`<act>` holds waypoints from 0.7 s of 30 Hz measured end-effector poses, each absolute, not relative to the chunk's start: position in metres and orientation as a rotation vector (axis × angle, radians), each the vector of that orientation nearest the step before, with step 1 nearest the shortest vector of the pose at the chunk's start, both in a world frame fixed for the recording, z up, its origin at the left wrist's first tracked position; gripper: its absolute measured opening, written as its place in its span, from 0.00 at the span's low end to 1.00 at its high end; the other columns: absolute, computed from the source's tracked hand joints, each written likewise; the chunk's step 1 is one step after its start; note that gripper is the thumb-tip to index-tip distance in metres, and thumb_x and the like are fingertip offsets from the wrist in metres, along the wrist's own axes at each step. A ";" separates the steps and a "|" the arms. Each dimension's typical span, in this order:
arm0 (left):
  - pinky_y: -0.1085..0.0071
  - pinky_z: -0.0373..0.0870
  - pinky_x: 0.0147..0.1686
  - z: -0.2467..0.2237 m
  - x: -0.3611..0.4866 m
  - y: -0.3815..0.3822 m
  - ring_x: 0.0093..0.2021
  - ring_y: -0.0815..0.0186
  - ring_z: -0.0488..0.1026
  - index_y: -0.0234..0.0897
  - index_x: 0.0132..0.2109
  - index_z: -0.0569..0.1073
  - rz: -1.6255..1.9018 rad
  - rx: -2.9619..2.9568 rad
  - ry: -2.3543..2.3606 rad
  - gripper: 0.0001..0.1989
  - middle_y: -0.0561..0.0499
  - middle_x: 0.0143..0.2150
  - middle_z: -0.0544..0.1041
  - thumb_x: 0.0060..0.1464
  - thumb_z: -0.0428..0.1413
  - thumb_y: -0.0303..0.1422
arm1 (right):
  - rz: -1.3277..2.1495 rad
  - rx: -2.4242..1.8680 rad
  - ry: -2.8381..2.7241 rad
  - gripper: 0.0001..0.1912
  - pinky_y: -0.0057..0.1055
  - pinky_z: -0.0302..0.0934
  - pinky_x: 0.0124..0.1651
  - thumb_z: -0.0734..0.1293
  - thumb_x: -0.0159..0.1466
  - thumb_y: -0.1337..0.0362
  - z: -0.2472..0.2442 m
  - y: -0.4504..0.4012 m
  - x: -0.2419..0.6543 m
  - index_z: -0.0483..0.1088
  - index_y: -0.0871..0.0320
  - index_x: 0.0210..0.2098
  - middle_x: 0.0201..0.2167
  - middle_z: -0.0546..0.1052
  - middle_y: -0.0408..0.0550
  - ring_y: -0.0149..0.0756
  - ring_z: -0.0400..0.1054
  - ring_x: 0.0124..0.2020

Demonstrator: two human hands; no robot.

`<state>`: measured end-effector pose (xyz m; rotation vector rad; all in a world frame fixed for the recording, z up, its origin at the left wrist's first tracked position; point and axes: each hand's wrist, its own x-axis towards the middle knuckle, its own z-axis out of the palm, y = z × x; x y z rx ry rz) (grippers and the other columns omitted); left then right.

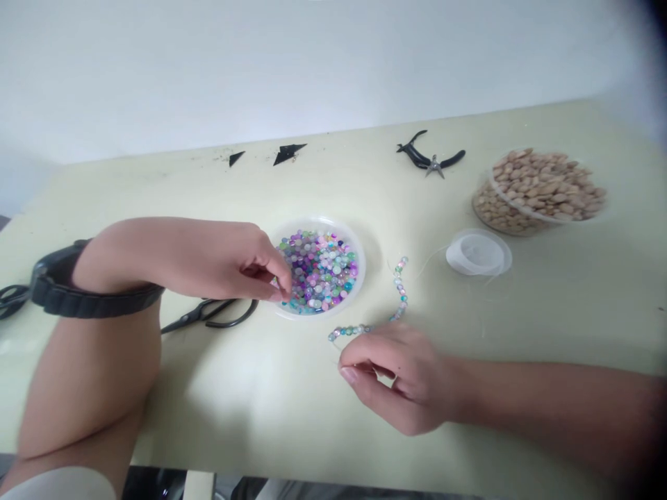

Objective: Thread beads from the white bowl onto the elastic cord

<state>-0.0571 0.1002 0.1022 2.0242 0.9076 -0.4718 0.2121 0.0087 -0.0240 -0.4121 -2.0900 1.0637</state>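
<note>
My left hand (250, 267), with a black watch (96, 278) on its wrist, reaches over the left rim of a white round bowl (360, 267) of small coloured beads (323, 271). Its thumb and fingertips are pinched together at the beads; whether a bead is between them I cannot make out. My right hand (396, 378) is closed, thumb against forefinger, on a thin clear thread (338, 344). A curved strand of strung beads (401, 292) lies just beyond this hand, partly hidden by it. From the far end of the strand, thread runs toward a white spool (478, 253).
Scissors (229, 316) lie partly behind my left forearm, and black handle loops (13, 300) show at the left edge. Black-handled pliers (424, 156) and dark scraps (287, 153) lie toward the wall. A clear tub of tan nut-like pieces (542, 191) stands at the right.
</note>
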 end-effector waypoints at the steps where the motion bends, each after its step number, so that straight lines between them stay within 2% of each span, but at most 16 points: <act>1: 0.73 0.57 0.21 0.102 -0.057 0.100 0.22 0.68 0.65 0.45 0.40 0.81 -0.476 2.019 0.913 0.11 0.52 0.26 0.74 0.66 0.54 0.37 | 1.064 -0.417 -2.088 0.03 0.22 0.53 0.25 0.63 0.67 0.72 -0.024 0.009 0.212 0.66 0.58 0.37 0.20 0.66 0.35 0.22 0.56 0.18; 10: 0.73 0.54 0.21 0.104 -0.044 0.099 0.21 0.70 0.61 0.40 0.33 0.76 -0.523 1.993 0.979 0.10 0.53 0.24 0.70 0.63 0.56 0.34 | 1.065 -0.417 -2.074 0.03 0.22 0.52 0.25 0.63 0.67 0.72 -0.022 0.008 0.210 0.66 0.58 0.38 0.20 0.65 0.34 0.22 0.55 0.18; 16: 0.76 0.58 0.21 0.104 -0.050 0.100 0.22 0.70 0.62 0.41 0.34 0.75 -0.499 2.019 0.891 0.12 0.53 0.24 0.68 0.66 0.53 0.36 | 1.076 -0.413 -2.084 0.03 0.22 0.52 0.25 0.64 0.67 0.71 -0.023 0.008 0.211 0.66 0.58 0.37 0.19 0.65 0.34 0.22 0.55 0.18; 21: 0.78 0.57 0.23 0.110 -0.052 0.099 0.25 0.71 0.59 0.38 0.36 0.75 -0.527 1.926 0.926 0.11 0.54 0.26 0.67 0.68 0.52 0.34 | 1.073 -0.393 -2.069 0.03 0.21 0.52 0.25 0.64 0.67 0.72 -0.025 0.008 0.212 0.66 0.58 0.38 0.20 0.64 0.34 0.21 0.55 0.18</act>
